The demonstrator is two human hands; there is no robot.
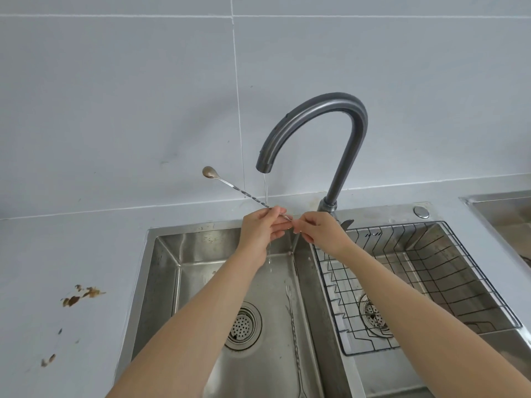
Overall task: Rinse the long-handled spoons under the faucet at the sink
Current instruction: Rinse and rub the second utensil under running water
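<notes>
Head view: both hands' fingers [283, 224] pinch one spoon [230, 188] under faucet [313, 130] — another spoon [294, 328] lies in sink [166, 254].

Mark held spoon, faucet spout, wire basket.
held spoon [230, 188]: head view, twisted handle left of the water stream
faucet spout [264, 165]: head view, outlet end
wire basket [402, 225]: head view, back rim

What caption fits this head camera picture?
Both hands, left hand and right hand, hold a long-handled spoon under the running faucet.

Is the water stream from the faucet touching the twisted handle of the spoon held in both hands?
Touching. In the head view, the water stream lands on the spoon handle beside the left hand.
</notes>
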